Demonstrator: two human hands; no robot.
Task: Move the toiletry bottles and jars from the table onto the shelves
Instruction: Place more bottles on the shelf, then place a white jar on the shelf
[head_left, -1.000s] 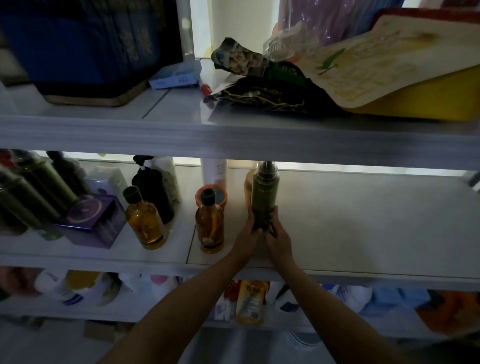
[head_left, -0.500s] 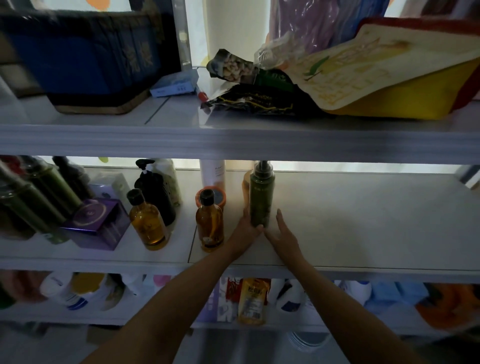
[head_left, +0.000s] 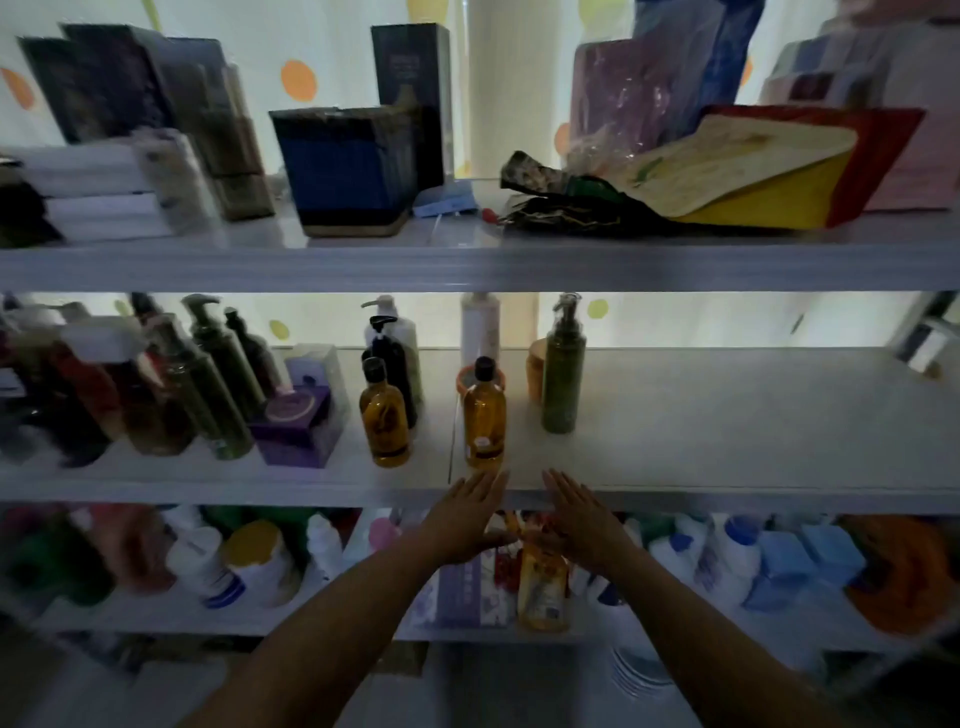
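Observation:
A green pump bottle (head_left: 562, 370) stands upright on the middle shelf (head_left: 727, 415), alone with nothing touching it. Two amber bottles with black caps (head_left: 484, 414) (head_left: 385, 414) stand to its left, nearer the shelf's front edge. My left hand (head_left: 467, 517) and my right hand (head_left: 582, 519) hover side by side just below that front edge, fingers straight and empty. Both hands are well short of the green bottle.
Several dark pump bottles (head_left: 218, 374), a purple box (head_left: 297, 428) and a white tube (head_left: 480, 327) fill the middle shelf's left half. Boxes (head_left: 345, 169) and snack bags (head_left: 727, 171) sit on the top shelf. The lower shelf (head_left: 675, 618) holds several bottles and packets.
Both hands let go of the green pump bottle and drew back toward me past the shelf's front edge. The bottle stays standing on the shelf. My view has pulled back and up.

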